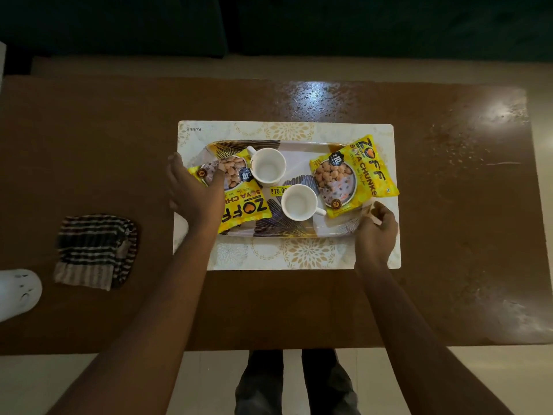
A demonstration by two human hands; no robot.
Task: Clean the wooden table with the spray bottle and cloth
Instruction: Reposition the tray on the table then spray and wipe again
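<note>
**Bench check: both hands at tray**

L hand (pixel 194 193) spread flat over tray (pixel 299 232) left end, fingers on snack pkt (pixel 245 208). R hand (pixel 377 232) pinches tray's near-right rim. Striped cloth (pixel 95 250) lies folded on bench (pixel 299 304), well left of tray.

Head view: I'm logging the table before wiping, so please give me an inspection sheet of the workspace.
Surface: wooden table, droplets speckling its far and right parts.
Job's things: striped cloth lying at left; white object at left edge, maybe the spray bottle.
Clutter: placemat under a tray holding two empty cups and two soya packets.
Grips: left grip covers the tray's left end, hold unclear; right grip pinches its right rim.
Cables: nothing seen.
Surroundings: pale floor; dark furniture beyond.
</note>
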